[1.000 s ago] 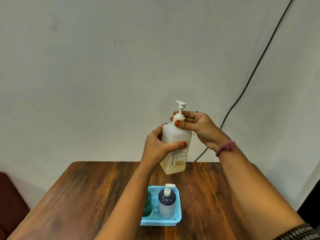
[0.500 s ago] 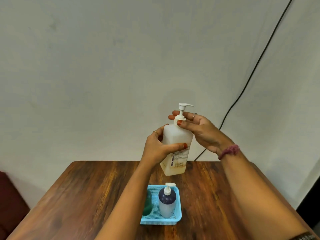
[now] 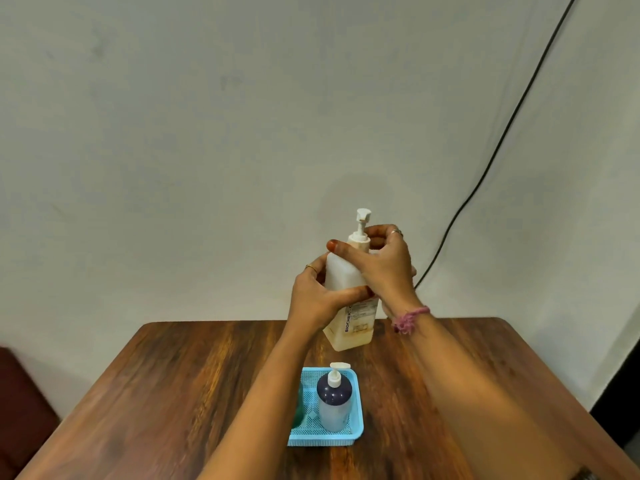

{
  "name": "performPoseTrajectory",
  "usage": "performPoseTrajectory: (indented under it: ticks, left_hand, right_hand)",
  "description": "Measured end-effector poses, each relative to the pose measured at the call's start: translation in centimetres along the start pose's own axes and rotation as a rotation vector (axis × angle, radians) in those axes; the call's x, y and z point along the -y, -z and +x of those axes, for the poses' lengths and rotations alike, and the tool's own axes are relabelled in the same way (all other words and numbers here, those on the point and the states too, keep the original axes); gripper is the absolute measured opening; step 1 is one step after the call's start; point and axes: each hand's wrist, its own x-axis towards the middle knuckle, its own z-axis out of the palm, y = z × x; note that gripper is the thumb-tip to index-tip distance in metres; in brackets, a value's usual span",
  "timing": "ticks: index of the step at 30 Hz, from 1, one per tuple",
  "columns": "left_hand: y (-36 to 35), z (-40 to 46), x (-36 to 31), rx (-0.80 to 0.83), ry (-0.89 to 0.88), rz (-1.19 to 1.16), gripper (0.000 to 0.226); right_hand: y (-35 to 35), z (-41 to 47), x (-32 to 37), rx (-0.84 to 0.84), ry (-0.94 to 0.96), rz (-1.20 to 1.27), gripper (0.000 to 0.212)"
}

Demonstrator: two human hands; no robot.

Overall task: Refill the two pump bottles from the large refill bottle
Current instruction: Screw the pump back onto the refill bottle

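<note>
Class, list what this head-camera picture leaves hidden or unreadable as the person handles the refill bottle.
- Green bottle in the blue basket: head view, mostly hidden behind the left forearm.
- Refill bottle label: head view, partly covered by the left hand, print too small.
- Pump collar: head view, wrapped by the right hand.

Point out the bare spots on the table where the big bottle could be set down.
Bare wood lies left of the blue basket toward the table edge, and behind the basket under the big bottle. The right side and the near edge are crossed by the forearms; the basket is crowded with bottles.
</note>
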Motion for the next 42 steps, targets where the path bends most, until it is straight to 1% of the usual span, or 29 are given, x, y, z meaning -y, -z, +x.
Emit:
performPoseTrajectory:
  ticks: [1, 2, 4, 5, 6, 8, 10, 12, 16, 19, 24, 28, 33, 35, 37, 40, 42]
  left_hand:
    - [0.2, 0.0, 0.1, 0.011, 0.015, -0.021, 0.059]
    - [0.4, -0.1, 0.1, 0.028, 0.029, -0.035, 0.058]
    - [0.9, -0.1, 0.2, 0.080, 0.043, -0.052, 0.064]
    - [1.1, -0.1, 0.2, 0.109, 0.050, -0.060, 0.067]
    - [1.4, -0.1, 0.1, 0.138, 0.062, -0.071, 0.070]
    - [1.8, -0.1, -0.1, 0.190, 0.088, -0.091, 0.073]
    - [1.9, -0.2, -0.3, 0.232, 0.101, -0.097, 0.069]
    - [1.8, -0.3, -0.3, 0.243, 0.114, -0.105, 0.065]
    - [1.4, -0.6, -0.2, 0.198, 0.104, -0.093, 0.069]
    - [1.5, -0.8, 0.0, 0.174, 0.094, -0.089, 0.062]
    - [1.5, -1.0, 0.3, 0.109, 0.066, -0.060, 0.061]
    - [2.1, -1.0, 0.7, 0.110, 0.079, -0.080, 0.062]
    - [3.4, -0.6, 1.1, 0.110, 0.072, -0.072, 0.068]
    - [3.9, -0.5, 1.3, 0.113, 0.076, -0.072, 0.070]
    - [4.5, -0.5, 1.6, 0.121, 0.085, -0.088, 0.066]
    - [5.2, -0.6, 2.1, 0.142, 0.118, -0.141, 0.065]
    - [5.3, -0.8, 2.6, 0.160, 0.126, -0.155, 0.071]
  right_hand:
    - [0.4, 0.2, 0.0, 0.105, 0.006, 0.035, 0.057]
    - [1.1, 0.4, 0.0, 0.250, 0.003, 0.085, 0.058]
    - [2.5, 0.9, 0.1, 0.548, -0.030, 0.207, 0.054]
    - [3.1, 1.2, -0.1, 0.642, -0.048, 0.258, 0.050]
    - [3.6, 1.5, -0.3, 0.699, -0.059, 0.298, 0.047]
    - [4.2, 1.8, -0.5, 0.742, -0.056, 0.327, 0.042]
    - [4.3, 1.8, -0.5, 0.734, -0.047, 0.322, 0.039]
    - [4.1, 1.4, -0.3, 0.678, -0.040, 0.324, 0.035]
    - [3.3, 0.5, -0.4, 0.546, -0.062, 0.360, 0.030]
    - [2.8, 0.0, -0.6, 0.477, -0.070, 0.377, 0.028]
    - [1.8, -0.6, -0.7, 0.409, -0.074, 0.417, 0.027]
    - [0.9, -1.1, -0.8, 0.367, -0.081, 0.392, 0.031]
    - [-0.3, -1.5, -0.8, 0.310, -0.033, 0.343, 0.045]
    - [-0.5, -1.8, -0.7, 0.335, -0.015, 0.326, 0.056]
    - [-0.4, -2.1, -0.8, 0.380, 0.000, 0.257, 0.071]
    - [0.1, -2.9, -1.7, 0.412, -0.056, 0.185, 0.090]
    - [0.5, -3.7, -2.7, 0.424, -0.124, 0.201, 0.091]
